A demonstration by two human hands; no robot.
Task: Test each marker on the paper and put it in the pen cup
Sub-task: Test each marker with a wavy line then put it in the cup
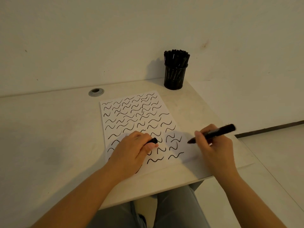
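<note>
Two bare hands worked above the paper (139, 125), a sheet crowded with black squiggles on the pale table (49, 137). Left hand (133, 148) rested on the sheet, fingers curled round a black cap (152, 141). Right hand (213, 142) pinched the uncapped marker (213, 133), tip just above the sheet's right edge. Farther back stood the pen cup (175, 76), packed with markers

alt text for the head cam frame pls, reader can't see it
A person's right hand holds an uncapped black marker just off the right edge of a paper covered in black squiggles, while the left hand rests on the paper gripping the cap. A black mesh pen cup full of markers stands at the desk's far corner.
</note>
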